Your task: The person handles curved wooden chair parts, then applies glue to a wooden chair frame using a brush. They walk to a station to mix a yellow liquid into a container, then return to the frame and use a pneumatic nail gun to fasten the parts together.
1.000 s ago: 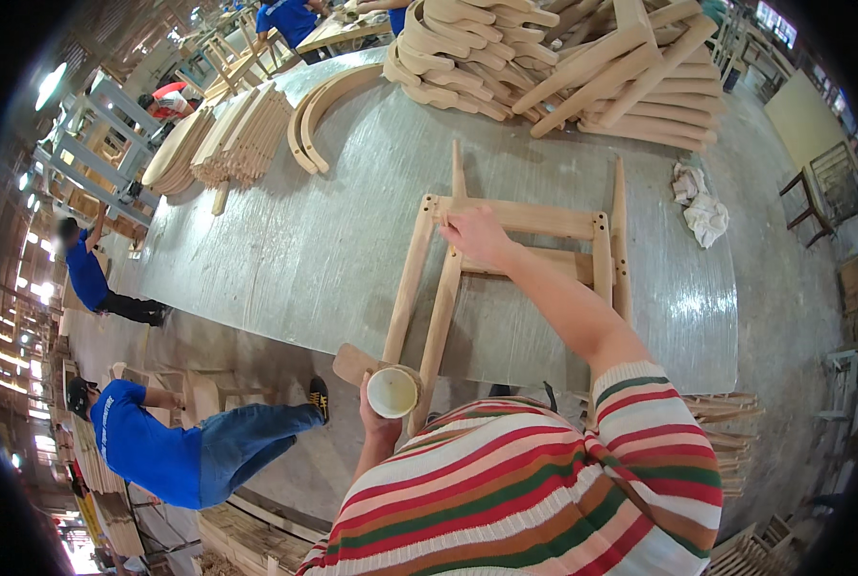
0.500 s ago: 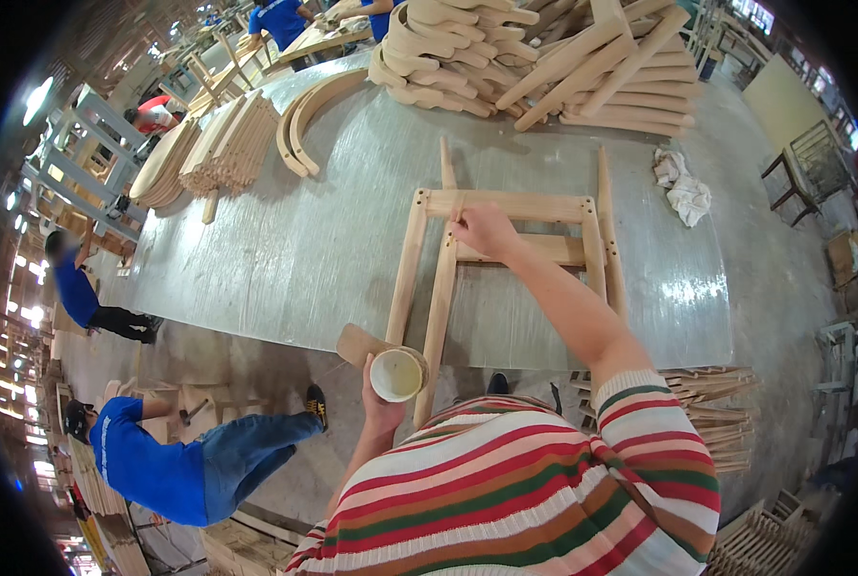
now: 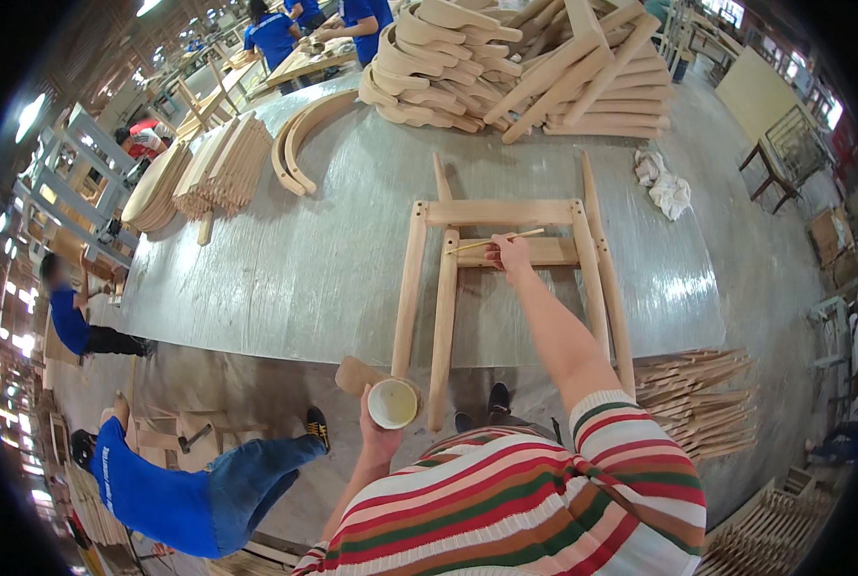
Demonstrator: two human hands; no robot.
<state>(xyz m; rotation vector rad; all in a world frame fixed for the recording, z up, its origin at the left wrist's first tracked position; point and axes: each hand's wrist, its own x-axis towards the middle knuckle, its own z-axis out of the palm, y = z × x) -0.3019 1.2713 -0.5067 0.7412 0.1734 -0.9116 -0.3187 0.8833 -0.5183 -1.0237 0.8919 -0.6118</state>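
In my right hand a thin pale stick is pinched. Its left end reaches the upper part of a chair frame's leg, close to small dark holes. The pale wooden chair frame lies on the table, its legs pointing toward me and past the near edge. My left hand is wrapped around a white cup, tilted so its pale inside shows. A brown, round-ended wooden piece sticks out behind the cup; whether my fingers also grip it is hidden.
A grey plastic-covered table bears stacked curved wooden parts, bundled slats, two curved rails and a crumpled white cloth. A person in blue bends at the left. More wooden parts lie below right.
My right hand has moved right and slightly nearer, from the top rail's left end to the second rail, and the stick now shows plainly. The left hand and cup have shifted slightly lower.
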